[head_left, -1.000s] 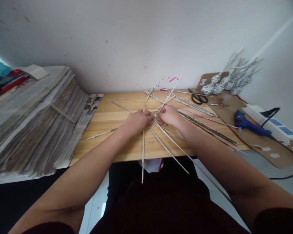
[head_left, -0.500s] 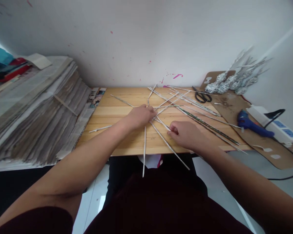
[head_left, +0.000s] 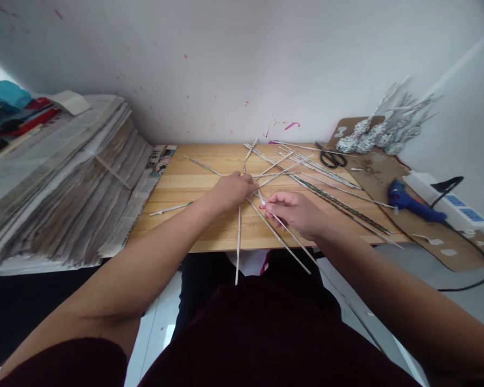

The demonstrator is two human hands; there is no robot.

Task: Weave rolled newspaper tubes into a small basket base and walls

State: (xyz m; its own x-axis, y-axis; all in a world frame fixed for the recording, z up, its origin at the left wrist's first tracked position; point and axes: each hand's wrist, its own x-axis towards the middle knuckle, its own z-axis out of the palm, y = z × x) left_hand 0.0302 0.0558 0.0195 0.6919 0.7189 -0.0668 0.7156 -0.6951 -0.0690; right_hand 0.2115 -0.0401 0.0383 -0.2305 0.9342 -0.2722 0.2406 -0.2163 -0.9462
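Thin rolled paper sticks (head_left: 239, 236) spread out like spokes from a crossing on the wooden table. My left hand (head_left: 234, 191) lies over that crossing, its fingers bent and pressed together on the sticks; it hides the middle of the bundle. Just to its right, my right hand (head_left: 291, 213) pinches one long white paper stick (head_left: 287, 229) between thumb and fingers, close to the crossing. That stick runs under the palm and down past the table's front edge. Another spoke (head_left: 278, 236) slants below the right hand.
More paper sticks (head_left: 334, 200) lie at the right, near black scissors (head_left: 331, 158). A blue glue gun (head_left: 413, 202) and a white power strip (head_left: 447, 199) rest by cardboard (head_left: 371, 169). Foil-like bundles (head_left: 371, 137) stand behind. Stacked newspapers (head_left: 76, 188) fill the left side.
My right hand has moved up and left along the stick, and its fingers have turned into view. The stick's long end now trails below the hand. My left hand stays in place.
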